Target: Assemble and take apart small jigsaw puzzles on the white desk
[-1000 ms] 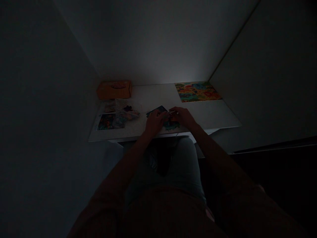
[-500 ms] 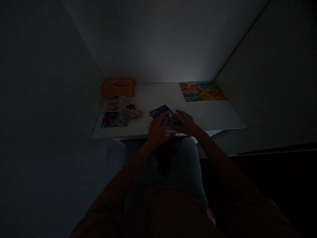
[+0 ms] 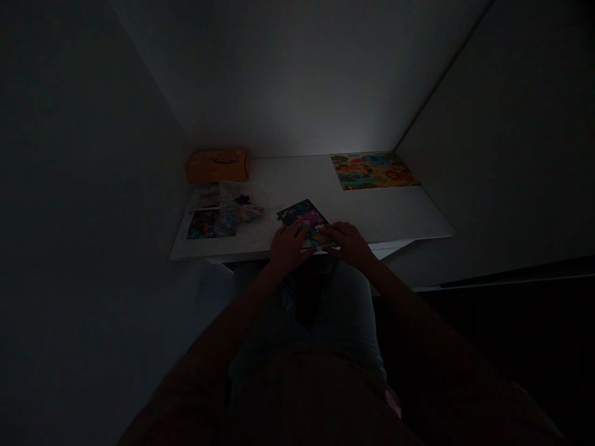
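A partly assembled jigsaw puzzle lies slanted near the table's front edge, dark blue with pink and teal patches. My left hand is on its left near side, fingers over the top and thumb at the near edge. From the right, my right hand holds the near right side, its fingers bent over the picture and its thumb low by the edge. Both hands cover part of the near end. Dim light hides whether a loose piece is under the fingertips.
On the left of the white table lie a clear plastic bag with puzzle pieces and a printed picture sheet. An orange box stands behind them. A colourful animal puzzle lies at the back right, near the walls.
My right hand has moved lower on the puzzle, toward its near edge, and more of the pink part shows. My left hand stays on the near left side. The view has shifted slightly.
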Tool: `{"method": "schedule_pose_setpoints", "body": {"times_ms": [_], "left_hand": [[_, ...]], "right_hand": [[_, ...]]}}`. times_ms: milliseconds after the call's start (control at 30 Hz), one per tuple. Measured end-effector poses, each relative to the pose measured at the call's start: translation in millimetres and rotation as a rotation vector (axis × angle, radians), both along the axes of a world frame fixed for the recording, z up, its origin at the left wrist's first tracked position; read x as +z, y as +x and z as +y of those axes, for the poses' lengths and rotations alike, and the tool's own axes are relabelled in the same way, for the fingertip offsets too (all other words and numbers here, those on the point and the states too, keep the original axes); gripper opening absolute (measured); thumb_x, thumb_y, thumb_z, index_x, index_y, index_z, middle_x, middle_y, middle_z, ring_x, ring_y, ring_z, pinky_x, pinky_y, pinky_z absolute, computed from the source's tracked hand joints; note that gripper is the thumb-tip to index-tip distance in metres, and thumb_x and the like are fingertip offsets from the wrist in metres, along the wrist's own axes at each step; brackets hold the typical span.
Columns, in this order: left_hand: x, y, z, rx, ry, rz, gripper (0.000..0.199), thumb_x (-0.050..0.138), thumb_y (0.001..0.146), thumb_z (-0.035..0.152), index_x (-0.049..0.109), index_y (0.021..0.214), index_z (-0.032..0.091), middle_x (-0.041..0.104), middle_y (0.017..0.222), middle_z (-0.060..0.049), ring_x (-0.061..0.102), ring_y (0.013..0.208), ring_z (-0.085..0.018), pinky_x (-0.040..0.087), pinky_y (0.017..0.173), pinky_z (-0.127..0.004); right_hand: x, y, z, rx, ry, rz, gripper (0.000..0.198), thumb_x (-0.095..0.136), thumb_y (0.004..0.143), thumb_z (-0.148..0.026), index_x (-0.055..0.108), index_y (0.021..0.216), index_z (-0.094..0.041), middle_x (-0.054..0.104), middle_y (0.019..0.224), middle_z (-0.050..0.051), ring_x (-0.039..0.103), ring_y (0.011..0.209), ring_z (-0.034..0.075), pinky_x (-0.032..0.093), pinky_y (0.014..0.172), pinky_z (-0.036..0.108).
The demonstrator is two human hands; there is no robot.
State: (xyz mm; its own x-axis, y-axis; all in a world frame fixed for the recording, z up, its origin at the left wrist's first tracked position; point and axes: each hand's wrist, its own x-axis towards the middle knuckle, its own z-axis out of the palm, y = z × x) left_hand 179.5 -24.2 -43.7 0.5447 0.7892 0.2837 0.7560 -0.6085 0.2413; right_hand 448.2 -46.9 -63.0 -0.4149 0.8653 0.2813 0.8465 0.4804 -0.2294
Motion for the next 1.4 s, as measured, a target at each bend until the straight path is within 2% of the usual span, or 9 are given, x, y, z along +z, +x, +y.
{"method": "schedule_pose_setpoints", "body": {"times_ms": [233, 500, 667, 800, 933, 1000, 1200, 1300, 1400], "left_hand": [[9.3, -8.6, 9.4, -0.061, 0.007, 0.023, 0.05, 0.075, 0.109, 0.041, 0.069, 0.156, 0.026, 0.068, 0.16, -0.012, 0.066, 0.145, -0.032, 0.055, 0.116, -0.05], [15.6, -5.6, 35.8, -0.097, 0.012, -0.004, 0.032, 0.068, 0.113, 0.035, 0.079, 0.143, 0.029, 0.079, 0.14, -0.01, 0.074, 0.129, -0.029, 0.057, 0.105, -0.044], [18.4, 1.4, 53.4, -0.011, -0.035, -0.1, 0.029, 0.066, 0.115, 0.039, 0.082, 0.137, 0.028, 0.079, 0.129, -0.009, 0.074, 0.115, -0.026, 0.057, 0.093, -0.036], [22.1, 5.4, 63.1, 0.091, -0.046, -0.17, 0.021, 0.072, 0.111, 0.029, 0.085, 0.126, 0.025, 0.074, 0.127, -0.011, 0.068, 0.124, -0.027, 0.055, 0.101, -0.036], [21.8, 9.4, 65.1, 0.17, -0.156, -0.297, 0.023, 0.069, 0.111, 0.028, 0.082, 0.13, 0.024, 0.07, 0.127, -0.011, 0.07, 0.114, -0.024, 0.057, 0.097, -0.034], [20.0, 11.7, 66.1, 0.19, -0.206, -0.35, 0.023, 0.067, 0.112, 0.027, 0.08, 0.131, 0.021, 0.07, 0.128, -0.011, 0.072, 0.111, -0.023, 0.057, 0.098, -0.034], [14.5, 17.5, 76.8, 0.192, -0.188, -0.497, 0.029, 0.068, 0.108, 0.018, 0.072, 0.137, 0.016, 0.073, 0.135, -0.014, 0.069, 0.128, -0.028, 0.054, 0.115, -0.04], [11.1, 18.8, 81.8, 0.22, -0.221, -0.563, 0.022, 0.072, 0.105, 0.017, 0.071, 0.127, 0.018, 0.076, 0.129, -0.013, 0.071, 0.124, -0.028, 0.055, 0.112, -0.042], [5.8, 20.0, 83.3, 0.197, -0.271, -0.651, 0.027, 0.078, 0.102, 0.021, 0.066, 0.126, 0.02, 0.077, 0.127, -0.012, 0.074, 0.118, -0.027, 0.057, 0.106, -0.041]], "right_hand": [[4.4, -4.4, -6.6, -0.052, 0.043, 0.001, 0.042, 0.079, 0.109, -0.044, 0.076, 0.148, -0.029, 0.069, 0.136, 0.01, 0.063, 0.123, 0.026, 0.048, 0.106, 0.039], [31.9, -1.8, 10.8, -0.077, -0.042, -0.004, 0.031, 0.066, 0.116, -0.032, 0.078, 0.144, -0.027, 0.072, 0.128, 0.008, 0.068, 0.113, 0.021, 0.05, 0.092, 0.028], [45.3, -7.7, 39.7, -0.138, -0.102, 0.035, 0.027, 0.065, 0.116, -0.03, 0.079, 0.139, -0.025, 0.073, 0.126, 0.007, 0.071, 0.108, 0.02, 0.049, 0.085, 0.025], [46.2, -11.3, 65.4, -0.088, -0.127, 0.164, 0.025, 0.066, 0.112, -0.021, 0.08, 0.133, -0.02, 0.074, 0.124, 0.009, 0.071, 0.108, 0.019, 0.051, 0.092, 0.026], [39.8, -17.0, 81.3, -0.059, -0.12, 0.312, 0.023, 0.064, 0.108, -0.02, 0.079, 0.126, -0.017, 0.075, 0.123, 0.011, 0.071, 0.108, 0.021, 0.054, 0.099, 0.029], [34.8, -20.3, 86.7, -0.081, -0.149, 0.402, 0.025, 0.064, 0.105, -0.022, 0.078, 0.125, -0.015, 0.076, 0.12, 0.011, 0.071, 0.103, 0.02, 0.055, 0.096, 0.029], [19.0, -20.5, 99.5, -0.183, -0.22, 0.569, 0.034, 0.068, 0.101, -0.043, 0.073, 0.114, -0.013, 0.076, 0.103, 0.01, 0.067, 0.09, 0.02, 0.051, 0.081, 0.028], [13.4, -16.6, 103.5, -0.164, -0.263, 0.65, 0.044, 0.069, 0.099, -0.054, 0.072, 0.116, -0.014, 0.076, 0.107, 0.01, 0.069, 0.09, 0.02, 0.052, 0.081, 0.029], [11.0, -14.5, 103.6, -0.095, -0.334, 0.73, 0.051, 0.074, 0.096, -0.06, 0.074, 0.122, -0.017, 0.077, 0.113, 0.01, 0.072, 0.097, 0.022, 0.057, 0.087, 0.032]]}}
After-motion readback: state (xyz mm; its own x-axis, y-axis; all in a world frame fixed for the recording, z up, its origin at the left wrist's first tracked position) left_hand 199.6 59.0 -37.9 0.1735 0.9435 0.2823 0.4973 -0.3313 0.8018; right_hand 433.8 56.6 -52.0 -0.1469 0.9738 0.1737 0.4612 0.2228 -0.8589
